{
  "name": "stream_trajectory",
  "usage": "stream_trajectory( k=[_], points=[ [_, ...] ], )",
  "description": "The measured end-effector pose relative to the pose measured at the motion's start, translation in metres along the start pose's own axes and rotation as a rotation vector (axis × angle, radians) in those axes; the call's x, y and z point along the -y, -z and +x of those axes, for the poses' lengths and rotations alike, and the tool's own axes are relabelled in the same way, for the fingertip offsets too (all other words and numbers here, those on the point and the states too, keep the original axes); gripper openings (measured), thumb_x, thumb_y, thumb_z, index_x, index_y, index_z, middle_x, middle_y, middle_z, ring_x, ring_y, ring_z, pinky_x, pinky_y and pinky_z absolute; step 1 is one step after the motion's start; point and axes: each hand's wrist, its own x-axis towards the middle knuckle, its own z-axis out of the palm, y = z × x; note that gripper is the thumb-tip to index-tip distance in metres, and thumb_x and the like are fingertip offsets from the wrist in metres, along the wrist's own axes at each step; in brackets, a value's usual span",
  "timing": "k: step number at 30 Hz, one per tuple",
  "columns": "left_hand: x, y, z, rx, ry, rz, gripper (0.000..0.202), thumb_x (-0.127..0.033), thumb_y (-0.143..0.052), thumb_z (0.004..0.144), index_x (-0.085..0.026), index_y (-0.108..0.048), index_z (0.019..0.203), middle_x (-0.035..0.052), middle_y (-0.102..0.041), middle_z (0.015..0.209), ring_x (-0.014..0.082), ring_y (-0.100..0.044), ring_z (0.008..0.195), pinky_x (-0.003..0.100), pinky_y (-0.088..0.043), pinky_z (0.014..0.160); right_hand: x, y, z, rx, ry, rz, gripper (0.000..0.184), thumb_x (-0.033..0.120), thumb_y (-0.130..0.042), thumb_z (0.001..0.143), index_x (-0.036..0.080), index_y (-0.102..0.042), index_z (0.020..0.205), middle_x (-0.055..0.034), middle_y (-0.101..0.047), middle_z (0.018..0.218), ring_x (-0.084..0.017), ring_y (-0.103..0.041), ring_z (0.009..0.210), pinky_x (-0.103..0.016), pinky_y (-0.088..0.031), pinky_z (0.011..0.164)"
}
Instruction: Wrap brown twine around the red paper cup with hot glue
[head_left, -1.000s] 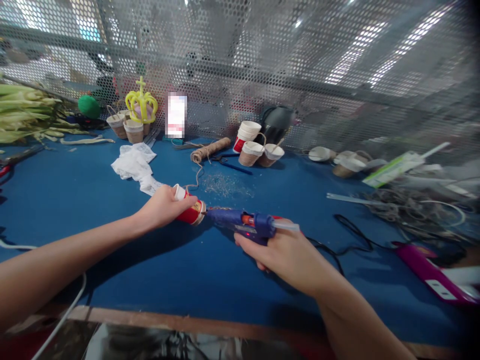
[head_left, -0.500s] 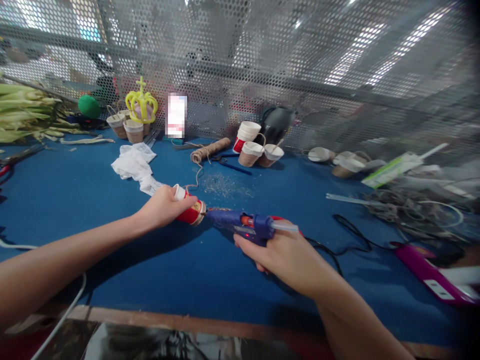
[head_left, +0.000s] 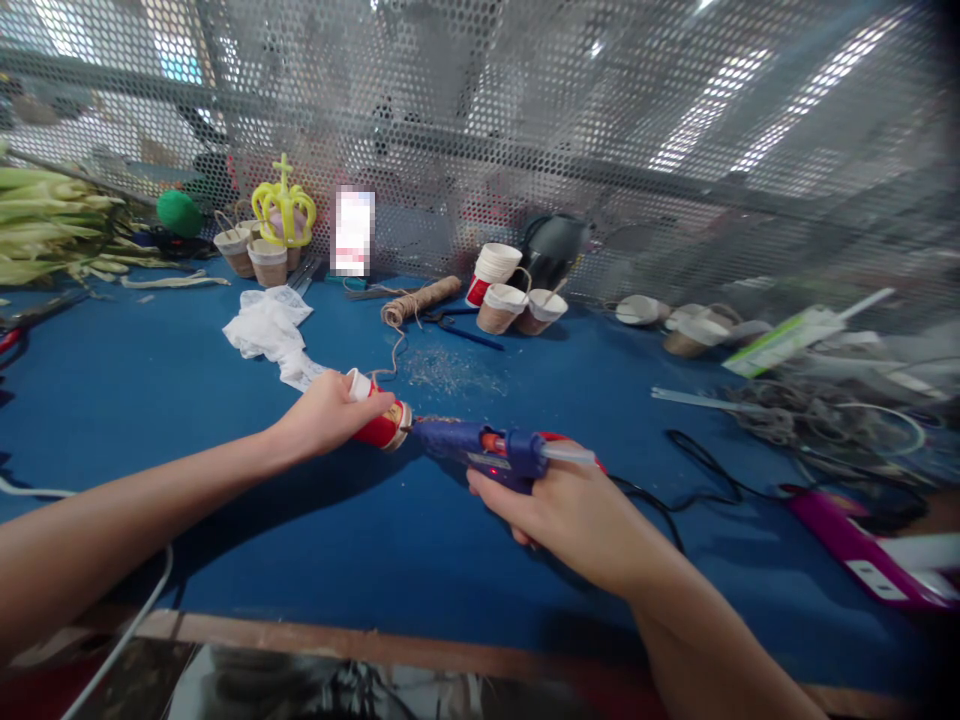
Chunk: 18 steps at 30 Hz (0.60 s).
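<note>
A grey perforated metal screen (head_left: 465, 110) backs my flat blue tabletop (head_left: 337, 560). My right hand (head_left: 577, 510) grips the blue plastic glue gun (head_left: 461, 440), nozzle (head_left: 417, 427) leftward, perhaps touching the tilted red-and-white paper cup (head_left: 382, 430); my left hand (head_left: 322, 410) pinches that cup, its long axis slanting toward the gun.

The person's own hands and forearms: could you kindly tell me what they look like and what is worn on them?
The left hand and right hand show no gloves. The left forearm and right forearm have no sleeves, watch or bracelet in view. Some fingers are hidden, so rings cannot be ruled out.
</note>
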Motion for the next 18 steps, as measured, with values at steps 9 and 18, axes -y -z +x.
stream_trajectory(
  k=[9, 18],
  points=[
    [0.0021, -0.0006, 0.0002, 0.005, -0.021, -0.018, 0.036, -0.046, -0.053, 0.068, -0.015, -0.051, 0.051, -0.0021, -0.044, 0.045, 0.0075, -0.031, 0.040, 0.023, -0.019, 0.039, 0.0008, -0.0001, -0.0010, 0.022, -0.007, -0.025, 0.032, 0.033, -0.045, 0.078, 0.019, -0.047, 0.049, 0.0028, -0.049, 0.038, -0.010, -0.049, 0.037, -0.020, -0.037, 0.040],
    [0.0045, -0.0011, 0.0011, -0.003, -0.011, -0.036, 0.035, -0.046, -0.053, 0.068, -0.016, -0.049, 0.051, -0.0025, -0.043, 0.045, 0.0076, -0.031, 0.040, 0.023, -0.019, 0.039, 0.0042, 0.0033, -0.0002, -0.014, -0.002, -0.003, 0.031, 0.029, -0.049, 0.075, 0.019, -0.045, 0.046, 0.0039, -0.048, 0.036, -0.009, -0.048, 0.035, -0.020, -0.037, 0.040]
  ],
)
